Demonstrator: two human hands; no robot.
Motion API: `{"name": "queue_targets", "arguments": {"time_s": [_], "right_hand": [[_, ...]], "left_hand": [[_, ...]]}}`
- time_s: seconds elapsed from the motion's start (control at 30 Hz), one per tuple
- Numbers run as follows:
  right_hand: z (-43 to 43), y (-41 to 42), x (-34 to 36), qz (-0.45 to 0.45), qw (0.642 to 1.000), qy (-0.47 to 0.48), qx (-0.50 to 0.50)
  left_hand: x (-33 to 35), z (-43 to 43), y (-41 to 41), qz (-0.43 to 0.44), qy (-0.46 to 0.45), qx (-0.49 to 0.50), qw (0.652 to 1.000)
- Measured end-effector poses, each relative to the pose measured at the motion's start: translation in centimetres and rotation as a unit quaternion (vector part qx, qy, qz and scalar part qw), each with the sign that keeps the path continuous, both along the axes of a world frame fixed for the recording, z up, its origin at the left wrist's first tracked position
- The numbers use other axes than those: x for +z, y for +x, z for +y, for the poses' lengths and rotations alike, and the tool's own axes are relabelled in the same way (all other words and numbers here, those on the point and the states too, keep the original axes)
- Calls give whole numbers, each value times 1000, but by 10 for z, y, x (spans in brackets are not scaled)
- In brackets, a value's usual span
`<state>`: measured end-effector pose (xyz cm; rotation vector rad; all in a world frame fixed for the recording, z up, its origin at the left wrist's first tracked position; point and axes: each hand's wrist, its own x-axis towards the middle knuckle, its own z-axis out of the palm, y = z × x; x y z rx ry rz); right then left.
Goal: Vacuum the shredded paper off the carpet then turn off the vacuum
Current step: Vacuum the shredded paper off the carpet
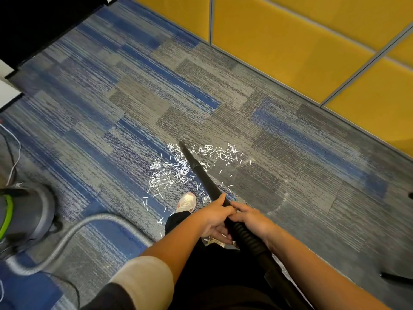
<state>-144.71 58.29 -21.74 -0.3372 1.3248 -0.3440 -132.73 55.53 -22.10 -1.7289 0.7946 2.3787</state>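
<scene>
1. The carpet [290, 153], grey with blue stripes, fills most of the frame. It is the surface to be cleaned, so the person looks straight down at it.
2. Yellow wall panels [290, 41] run along the upper right edge, well apart from the work.
3. The vacuum [29, 211], grey with a green band, stands at the lower left edge. It looks parked to the side so that it stays off the mess.
4. A grey hose [89, 222] curves from the vacuum across the lower left toward the person, with slack that probably lets the tube swing freely.
5. The shredded paper [165, 173] lies in a loose white patch at the centre of the frame, thickest on its left. Stray bits trail down toward the person, so most of the job seems not yet done.
6. A black tube [201, 173] slants from the lower right up to the centre. Its narrow tip sits at the top of the patch, among the shreds.
7. The left hand [214, 218] wraps round the tube further forward, likely to steer it. The right hand [252, 220] grips the ribbed part just behind, touching the left.
8. A pale shoe [186, 202] stands at the patch's lower edge.
</scene>
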Motion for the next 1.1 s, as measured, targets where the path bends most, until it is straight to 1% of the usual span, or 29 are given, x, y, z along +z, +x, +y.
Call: {"name": "queue_targets", "arguments": {"time_s": [0.1,0.33,0.7,0.8,0.97,1.1], "right_hand": [[0,1,-2,-1,1000,0,3],[0,-8,-4,29,1000,-8,6],[-6,21,-15,28,998,-13,61],[-8,17,-9,18,998,-16,53],[-10,9,-10,40,997,-15,57],[-10,15,-11,36,998,-16,54]], "left_hand": [[-2,0,1,4,4,7,1000],[-6,-1,-5,15,-2,6,1000],[-7,7,23,1,2,68,998],[-8,5,20,2,-5,64,998],[-8,2,12,12,-14,61,998],[-9,3,18,9,-10,61,998]]}}
